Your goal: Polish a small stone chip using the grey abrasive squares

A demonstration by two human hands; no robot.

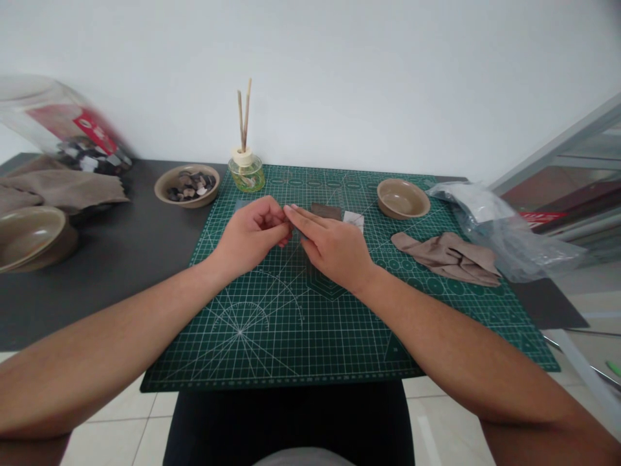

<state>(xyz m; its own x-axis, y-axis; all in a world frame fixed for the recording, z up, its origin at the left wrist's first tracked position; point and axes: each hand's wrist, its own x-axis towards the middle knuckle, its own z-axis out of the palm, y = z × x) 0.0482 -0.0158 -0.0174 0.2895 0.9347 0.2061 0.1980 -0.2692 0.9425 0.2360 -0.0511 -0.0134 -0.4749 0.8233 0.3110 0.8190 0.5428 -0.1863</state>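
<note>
My left hand (252, 234) and my right hand (332, 246) meet over the far middle of a green cutting mat (272, 336). The left fingers are curled in a pinch; the right fingers lie pressed together against them. What they hold between them is hidden. Just behind the right hand lie a small brown flat piece (326, 210) and a small white piece (354, 220) on the mat.
A bowl of small dark and pale pieces (187, 186) stands at far left of the mat, a reed diffuser (246, 169) beside it, an empty tan bowl (402, 198) at far right. A beige cloth (449, 257) and a plastic bag (495, 226) lie right. A jar (63, 133), cloth and bowl (29, 236) sit left.
</note>
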